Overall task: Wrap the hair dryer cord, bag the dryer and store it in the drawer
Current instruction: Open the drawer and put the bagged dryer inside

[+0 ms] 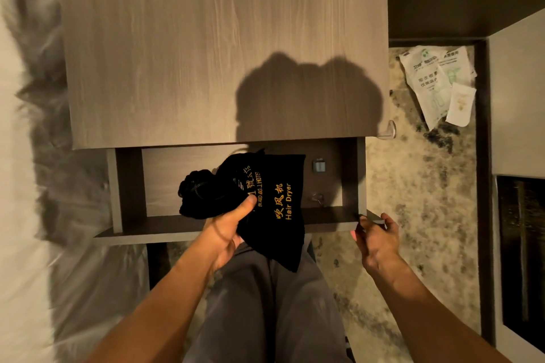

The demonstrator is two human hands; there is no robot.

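Observation:
A black cloth bag (280, 200) with gold "Hair Dryer" lettering hangs over the pulled-out drawer (165, 186) of a wooden nightstand. My left hand (227, 227) is shut on the bag near its bunched mouth, thumb pressed on the cloth. A black bundle, probably the dryer's cord (194, 191), bulges from the bag's mouth on the left. The dryer itself is hidden inside. My right hand (377, 236) hovers with fingers apart at the right end of the drawer's front panel (333, 216), fingertips at its corner, holding nothing.
The nightstand top (221, 47) fills the upper middle. White bedding (26, 186) lies along the left. Several white paper packets (436, 79) lie on the mottled carpet at right, next to a dark wall edge (483, 156). My grey-trousered legs (265, 303) stand before the drawer.

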